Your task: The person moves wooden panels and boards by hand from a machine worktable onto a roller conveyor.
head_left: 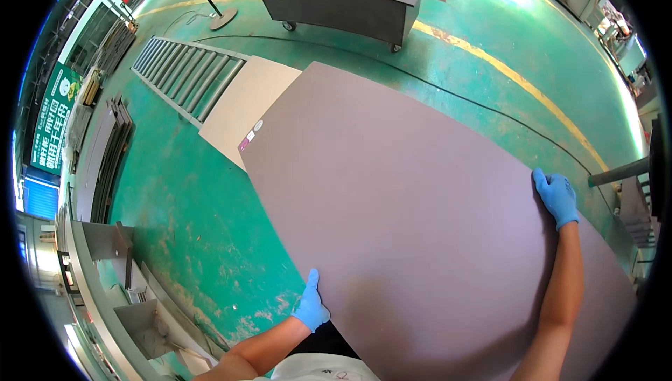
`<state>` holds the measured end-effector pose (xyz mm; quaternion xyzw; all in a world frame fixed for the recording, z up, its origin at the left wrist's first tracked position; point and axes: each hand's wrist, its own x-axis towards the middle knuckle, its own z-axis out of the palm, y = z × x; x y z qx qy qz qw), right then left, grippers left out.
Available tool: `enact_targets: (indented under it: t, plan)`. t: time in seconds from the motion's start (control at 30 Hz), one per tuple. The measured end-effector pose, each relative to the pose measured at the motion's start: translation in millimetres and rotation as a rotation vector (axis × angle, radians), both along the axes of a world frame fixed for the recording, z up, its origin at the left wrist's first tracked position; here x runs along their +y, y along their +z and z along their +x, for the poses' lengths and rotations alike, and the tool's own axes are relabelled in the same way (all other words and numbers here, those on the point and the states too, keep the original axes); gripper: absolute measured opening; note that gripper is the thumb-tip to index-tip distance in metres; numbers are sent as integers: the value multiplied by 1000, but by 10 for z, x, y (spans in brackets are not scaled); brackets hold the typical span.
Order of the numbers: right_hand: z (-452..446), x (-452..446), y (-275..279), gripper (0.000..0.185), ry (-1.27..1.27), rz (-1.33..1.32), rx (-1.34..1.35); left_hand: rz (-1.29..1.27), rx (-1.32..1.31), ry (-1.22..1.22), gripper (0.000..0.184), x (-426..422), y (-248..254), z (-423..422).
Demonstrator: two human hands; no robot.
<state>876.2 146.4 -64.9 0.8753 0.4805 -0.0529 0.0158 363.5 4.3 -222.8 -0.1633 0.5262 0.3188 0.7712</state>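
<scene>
A large flat grey-mauve panel (406, 171) fills the middle of the view, with a small label (250, 136) at its far left corner. My left hand (311, 307), in a blue glove, is closed on the panel's near left edge; its thumb points up along the edge and its other fingers are hidden. On the opposite edge, at the right, my blue-gloved right hand (558, 199) is closed around the board, its fingertips partly out of sight. A beige board (255, 97) shows from under the panel's far left end.
Beyond the beige board runs a roller conveyor (189, 76). A dark wheeled cart (336, 17) carrying grey boards stands at the back. Stacked panels (105, 157) lean at the left. A black cable (448, 90) crosses the green floor. Grey shelving (136, 318) is at lower left.
</scene>
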Motion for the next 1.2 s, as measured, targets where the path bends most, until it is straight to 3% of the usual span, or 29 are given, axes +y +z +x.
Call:
enact_targets:
  t: [0.3, 0.47, 0.5, 0.53, 0.6, 0.67, 0.77, 0.87, 0.93, 1.13, 1.2]
  plan:
    - [600, 432, -1206, 55, -12, -69, 126, -108, 147, 90, 61, -2, -677, 675]
    - [892, 679, -2026, 54, 92, 30, 198, 5, 295, 78, 66, -5, -1246, 843]
    - [938, 739, -2223, 52, 105, 23, 344, 37, 261, 50, 69, -12, -1327, 838]
    - [1131, 683, -2490, 51, 184, -24, 329, 49, 191, 2, 73, -45, -1404, 833]
    - [1120, 765, -2752, 52, 89, -142, 393, 111, 34, -12, 75, -44, -1645, 881]
    - [1044, 725, -2795, 57, -11, -236, 385, 162, 184, -27, 68, -5, -1784, 1146]
    - [1205, 771, -3288, 57, -70, -382, 432, 163, 126, -46, 66, -82, -2348, 1092]
    - [1200, 858, -3718, 57, -79, -396, 444, -2, 292, 44, 65, 21, -2570, 1264]
    - [1248, 839, -4005, 57, -74, -393, 412, 3, 265, 51, 63, 55, -2699, 1336]
    - [1384, 1100, -4318, 57, -36, -408, 445, -101, 289, 122, 61, 202, -2842, 1540]
    - [1403, 1217, -4329, 51, -11, -363, 404, -61, 232, 10, 53, 238, -2943, 1484]
